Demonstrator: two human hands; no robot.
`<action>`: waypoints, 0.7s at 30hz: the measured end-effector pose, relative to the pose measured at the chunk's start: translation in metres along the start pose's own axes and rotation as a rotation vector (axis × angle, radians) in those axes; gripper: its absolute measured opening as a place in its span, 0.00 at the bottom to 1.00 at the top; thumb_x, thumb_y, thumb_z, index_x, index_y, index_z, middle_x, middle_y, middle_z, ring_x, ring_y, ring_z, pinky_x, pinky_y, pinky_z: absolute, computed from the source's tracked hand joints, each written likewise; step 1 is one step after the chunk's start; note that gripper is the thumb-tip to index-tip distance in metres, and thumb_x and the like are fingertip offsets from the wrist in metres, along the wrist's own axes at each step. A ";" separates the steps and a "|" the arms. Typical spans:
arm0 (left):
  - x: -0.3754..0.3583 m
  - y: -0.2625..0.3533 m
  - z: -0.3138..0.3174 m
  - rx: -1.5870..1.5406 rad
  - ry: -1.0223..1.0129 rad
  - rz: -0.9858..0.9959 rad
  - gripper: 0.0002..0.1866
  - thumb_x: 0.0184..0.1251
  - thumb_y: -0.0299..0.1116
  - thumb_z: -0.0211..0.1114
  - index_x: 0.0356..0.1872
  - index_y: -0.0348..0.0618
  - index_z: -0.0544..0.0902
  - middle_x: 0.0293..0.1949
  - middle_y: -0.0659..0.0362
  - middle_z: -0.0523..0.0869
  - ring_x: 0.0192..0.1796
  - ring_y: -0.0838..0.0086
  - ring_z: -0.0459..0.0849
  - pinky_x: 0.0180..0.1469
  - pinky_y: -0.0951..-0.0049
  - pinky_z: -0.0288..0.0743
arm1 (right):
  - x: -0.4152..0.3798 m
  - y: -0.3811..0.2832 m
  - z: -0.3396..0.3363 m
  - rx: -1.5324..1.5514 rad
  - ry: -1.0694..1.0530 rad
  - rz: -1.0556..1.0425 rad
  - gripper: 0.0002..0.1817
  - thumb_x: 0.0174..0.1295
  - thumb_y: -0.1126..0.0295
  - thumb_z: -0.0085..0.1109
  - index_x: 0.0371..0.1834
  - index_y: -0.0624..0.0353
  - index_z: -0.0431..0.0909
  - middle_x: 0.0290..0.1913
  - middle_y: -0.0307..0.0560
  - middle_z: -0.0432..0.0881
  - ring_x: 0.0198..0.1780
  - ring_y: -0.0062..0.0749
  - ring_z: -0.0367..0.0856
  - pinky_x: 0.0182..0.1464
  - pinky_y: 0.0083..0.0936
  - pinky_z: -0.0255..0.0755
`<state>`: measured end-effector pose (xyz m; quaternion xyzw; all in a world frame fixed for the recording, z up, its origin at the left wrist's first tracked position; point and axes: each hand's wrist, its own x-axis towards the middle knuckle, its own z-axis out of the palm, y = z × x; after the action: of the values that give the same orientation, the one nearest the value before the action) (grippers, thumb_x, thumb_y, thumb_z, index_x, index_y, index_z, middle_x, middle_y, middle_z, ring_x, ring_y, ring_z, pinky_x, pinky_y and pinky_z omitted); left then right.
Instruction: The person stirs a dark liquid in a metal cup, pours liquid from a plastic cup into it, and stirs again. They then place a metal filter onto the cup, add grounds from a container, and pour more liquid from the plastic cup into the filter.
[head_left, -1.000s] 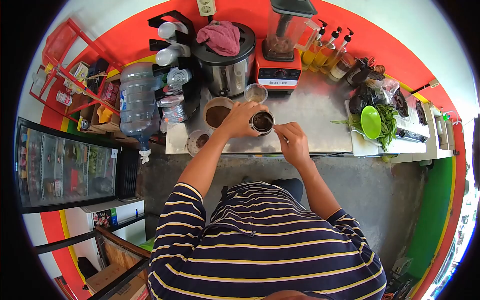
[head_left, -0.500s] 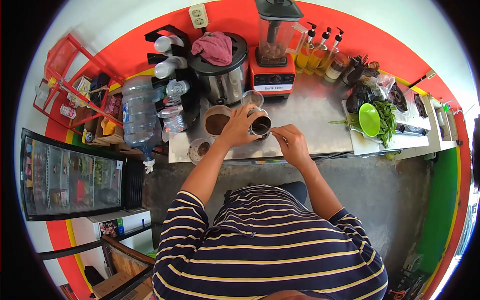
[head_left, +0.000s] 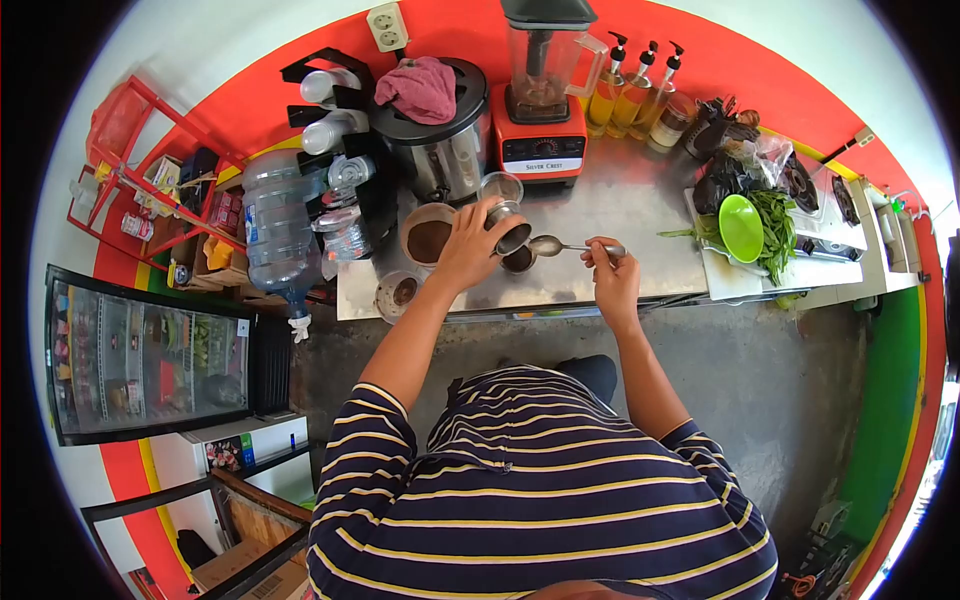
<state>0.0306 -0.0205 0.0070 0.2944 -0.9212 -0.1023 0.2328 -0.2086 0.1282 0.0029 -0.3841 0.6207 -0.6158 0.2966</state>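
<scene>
My left hand (head_left: 470,245) is wrapped round a small metal cup (head_left: 513,236), which tilts with its mouth toward me. A metal spoon (head_left: 546,245) is pinched by its handle in my right hand (head_left: 612,275); its bowl points left, close to the cup's rim. Just below them stands a small container with dark contents (head_left: 518,263), partly hidden by the metal cup. Left of my left hand is a round tub of brown powder (head_left: 428,241). A clear plastic cup (head_left: 502,186) stands behind the metal cup.
A clear container with brown residue (head_left: 399,293) sits near the counter's front edge. Behind are a steel urn (head_left: 450,160), a red blender (head_left: 541,140) and pump bottles (head_left: 630,105). To the right, a green bowl (head_left: 741,228) lies by leafy greens (head_left: 776,235).
My right hand has moved right and slightly up, and the spoon now shows outside the metal cup. My left hand has tipped the cup further and shifted it slightly.
</scene>
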 end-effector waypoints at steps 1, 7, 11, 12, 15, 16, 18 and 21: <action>0.000 -0.001 0.003 -0.002 -0.005 0.005 0.41 0.56 0.24 0.81 0.71 0.70 0.81 0.77 0.54 0.73 0.75 0.48 0.72 0.77 0.47 0.65 | 0.001 0.002 0.000 0.001 0.006 0.003 0.12 0.84 0.69 0.63 0.53 0.69 0.89 0.37 0.46 0.92 0.40 0.24 0.87 0.45 0.26 0.80; -0.005 -0.002 0.015 0.028 0.029 0.068 0.39 0.57 0.22 0.76 0.70 0.68 0.83 0.77 0.54 0.73 0.74 0.49 0.73 0.76 0.47 0.68 | 0.001 0.005 0.011 -0.020 0.018 0.124 0.12 0.84 0.68 0.63 0.52 0.68 0.88 0.37 0.45 0.91 0.38 0.24 0.85 0.45 0.26 0.80; -0.009 -0.002 0.022 0.161 0.034 0.107 0.37 0.59 0.22 0.73 0.71 0.69 0.84 0.77 0.54 0.74 0.72 0.50 0.75 0.75 0.49 0.71 | 0.002 0.006 0.016 -0.006 -0.028 0.145 0.12 0.83 0.67 0.63 0.52 0.66 0.88 0.37 0.45 0.92 0.38 0.24 0.85 0.45 0.26 0.80; -0.010 -0.003 0.024 0.207 0.043 0.132 0.35 0.64 0.23 0.69 0.72 0.68 0.84 0.78 0.55 0.74 0.72 0.52 0.76 0.74 0.49 0.71 | 0.003 0.008 0.016 0.001 -0.041 0.147 0.11 0.83 0.67 0.62 0.52 0.66 0.87 0.37 0.45 0.92 0.37 0.24 0.85 0.45 0.26 0.80; -0.011 -0.005 0.029 0.230 0.083 0.158 0.34 0.64 0.22 0.70 0.71 0.69 0.85 0.77 0.55 0.76 0.69 0.52 0.77 0.73 0.51 0.72 | 0.006 0.013 0.019 0.000 -0.061 0.121 0.12 0.83 0.67 0.62 0.53 0.66 0.87 0.37 0.45 0.92 0.37 0.24 0.85 0.44 0.26 0.80; -0.012 -0.004 0.030 0.230 0.084 0.157 0.34 0.64 0.22 0.70 0.71 0.69 0.85 0.77 0.55 0.76 0.69 0.52 0.77 0.73 0.51 0.72 | 0.007 0.015 0.019 0.000 -0.061 0.120 0.12 0.83 0.67 0.62 0.53 0.66 0.87 0.37 0.45 0.92 0.37 0.24 0.85 0.44 0.26 0.80; -0.013 -0.004 0.031 0.242 0.112 0.196 0.33 0.67 0.22 0.66 0.71 0.69 0.85 0.77 0.56 0.75 0.68 0.54 0.78 0.72 0.52 0.73 | 0.008 0.017 0.020 -0.021 -0.066 0.117 0.11 0.83 0.67 0.63 0.52 0.66 0.87 0.38 0.45 0.93 0.37 0.24 0.86 0.44 0.27 0.80; -0.014 -0.002 0.029 0.277 0.110 0.225 0.34 0.67 0.22 0.66 0.72 0.70 0.85 0.77 0.56 0.75 0.69 0.55 0.78 0.71 0.53 0.74 | 0.010 0.018 0.020 -0.045 -0.083 0.123 0.11 0.82 0.67 0.63 0.52 0.65 0.87 0.38 0.45 0.93 0.37 0.25 0.87 0.44 0.27 0.81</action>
<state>0.0275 -0.0121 -0.0246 0.2237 -0.9396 0.0684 0.2499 -0.1994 0.1082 -0.0152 -0.3770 0.6439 -0.5658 0.3509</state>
